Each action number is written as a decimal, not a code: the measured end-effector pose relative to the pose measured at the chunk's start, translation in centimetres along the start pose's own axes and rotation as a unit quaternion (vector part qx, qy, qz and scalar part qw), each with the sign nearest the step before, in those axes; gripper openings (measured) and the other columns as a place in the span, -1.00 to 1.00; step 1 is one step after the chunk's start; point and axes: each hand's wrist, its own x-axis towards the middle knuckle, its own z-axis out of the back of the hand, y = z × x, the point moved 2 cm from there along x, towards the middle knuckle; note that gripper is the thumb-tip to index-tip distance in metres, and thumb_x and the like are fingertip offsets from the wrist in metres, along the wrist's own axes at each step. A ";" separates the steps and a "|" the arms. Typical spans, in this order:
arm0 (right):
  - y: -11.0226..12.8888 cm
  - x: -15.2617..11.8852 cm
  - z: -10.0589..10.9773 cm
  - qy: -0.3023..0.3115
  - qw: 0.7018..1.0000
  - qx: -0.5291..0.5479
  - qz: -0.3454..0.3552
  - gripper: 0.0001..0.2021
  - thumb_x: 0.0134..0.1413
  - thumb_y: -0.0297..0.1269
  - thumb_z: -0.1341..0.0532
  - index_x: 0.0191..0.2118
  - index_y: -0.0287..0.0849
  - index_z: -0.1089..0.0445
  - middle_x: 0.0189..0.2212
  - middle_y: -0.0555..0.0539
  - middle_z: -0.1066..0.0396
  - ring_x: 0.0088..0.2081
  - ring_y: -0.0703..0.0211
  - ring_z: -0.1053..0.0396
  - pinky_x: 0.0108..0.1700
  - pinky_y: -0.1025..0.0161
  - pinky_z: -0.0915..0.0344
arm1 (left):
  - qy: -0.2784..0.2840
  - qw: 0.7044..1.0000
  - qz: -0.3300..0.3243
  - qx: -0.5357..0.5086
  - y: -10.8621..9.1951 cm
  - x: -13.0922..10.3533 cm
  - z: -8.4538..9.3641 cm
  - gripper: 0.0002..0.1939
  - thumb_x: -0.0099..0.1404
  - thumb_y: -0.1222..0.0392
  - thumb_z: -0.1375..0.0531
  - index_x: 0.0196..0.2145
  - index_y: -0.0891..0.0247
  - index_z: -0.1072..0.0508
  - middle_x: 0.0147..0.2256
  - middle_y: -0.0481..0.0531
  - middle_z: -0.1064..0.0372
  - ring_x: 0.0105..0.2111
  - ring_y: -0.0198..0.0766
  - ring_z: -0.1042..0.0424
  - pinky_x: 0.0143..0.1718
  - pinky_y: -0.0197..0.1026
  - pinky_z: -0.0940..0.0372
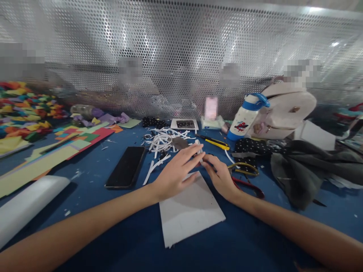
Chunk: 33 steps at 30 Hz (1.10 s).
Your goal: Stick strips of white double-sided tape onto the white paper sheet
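Observation:
Both my hands meet above the far corner of a square white board on the blue table. My left hand has its fingers stretched out, and the tips touch a small white folded paper strip. Its thumb stands apart over the board. My right hand is closed, fingertips together at the lower end of the strip; the fingers partly hide this grip. Past my hands lies a tangled heap of white paper strips. Scissors with yellow handles and a red-handled tool lie beside my right hand.
A black phone lies left of the board. A yellow cutter, a bottle and a pale backpack stand or lie ahead right. Dark cloth is at right. Coloured paper and a white roll are left. A perforated metal panel rises behind.

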 end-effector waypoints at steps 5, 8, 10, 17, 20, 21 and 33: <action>-0.6 -0.1 0.0 -0.010 1.000 0.011 -0.028 -0.79 0.32 -0.26 -0.06 -0.04 -0.09 -0.38 -0.13 -0.11 -0.48 -0.10 0.06 -0.40 -0.08 0.12 -0.31 | 0.022 0.999 -0.025 0.028 -0.1 -0.3 -0.3 -0.40 0.39 0.30 -0.07 0.32 0.11 0.00 0.31 0.14 0.02 0.34 -0.05 0.09 0.30 0.17 0.09; -0.9 -0.2 0.0 -0.006 0.999 0.019 -0.028 -0.77 0.30 -0.26 -0.08 0.00 -0.11 -0.37 -0.11 -0.12 -0.48 -0.09 0.05 -0.41 -0.04 0.10 -0.31 | 0.007 0.998 -0.042 0.046 -0.3 -0.3 0.0 -0.54 0.39 0.33 -0.07 0.22 0.14 -0.20 0.16 0.14 -0.24 0.25 -0.07 -0.10 0.25 0.13 -0.02; -1.0 -0.2 -0.1 0.009 0.999 0.027 -0.020 -0.76 0.29 -0.28 -0.09 0.02 -0.11 -0.35 -0.09 -0.13 -0.47 -0.08 0.06 -0.41 -0.02 0.10 -0.31 | -0.020 0.997 -0.051 0.063 -0.4 -0.3 0.2 -0.64 0.39 0.35 -0.07 0.10 0.15 -0.33 -0.04 0.11 -0.38 0.08 -0.10 -0.29 0.13 0.07 -0.18; -0.3 -0.3 -0.3 0.048 0.998 0.017 0.040 -0.77 0.30 -0.34 -0.08 0.01 -0.06 -0.33 -0.09 -0.10 -0.45 -0.05 0.10 -0.38 -0.01 0.14 -0.29 | -0.041 0.997 0.033 0.056 -0.2 -0.1 0.8 -0.87 0.38 0.20 -0.15 -0.13 0.25 -0.33 -0.20 0.05 -0.30 -0.22 -0.26 -0.35 -0.22 -0.22 -0.31; -0.2 -0.5 -0.4 0.063 0.996 0.001 0.060 -0.76 0.29 -0.35 -0.09 0.03 -0.06 -0.32 -0.09 -0.11 -0.45 -0.05 0.07 -0.37 0.00 0.10 -0.29 | -0.021 0.986 0.018 0.164 0.2 0.0 0.9 -0.76 0.37 0.05 -0.15 -0.19 0.29 -0.29 -0.24 0.05 -0.31 -0.27 -0.22 -0.34 -0.26 -0.20 -0.27; -0.2 -0.5 -0.4 0.064 0.996 -0.003 0.064 -0.76 0.29 -0.35 -0.09 0.03 -0.06 -0.32 -0.09 -0.11 -0.45 -0.06 0.07 -0.37 0.00 0.09 -0.29 | -0.012 0.975 -0.012 0.222 0.3 0.0 0.9 -0.76 0.39 0.04 -0.12 -0.21 0.30 -0.29 -0.26 0.05 -0.33 -0.27 -0.20 -0.34 -0.26 -0.18 -0.25; -0.1 -0.3 -0.6 0.079 0.995 -0.032 0.060 -0.76 0.29 -0.37 -0.09 0.02 -0.03 -0.34 -0.13 -0.08 -0.47 -0.10 0.06 -0.38 -0.04 0.09 -0.26 | 0.027 0.928 -0.104 0.358 -0.4 0.1 0.8 -0.75 0.43 0.20 -0.02 -0.38 0.28 -0.37 -0.41 0.00 -0.36 -0.40 -0.25 -0.29 -0.37 -0.16 -0.03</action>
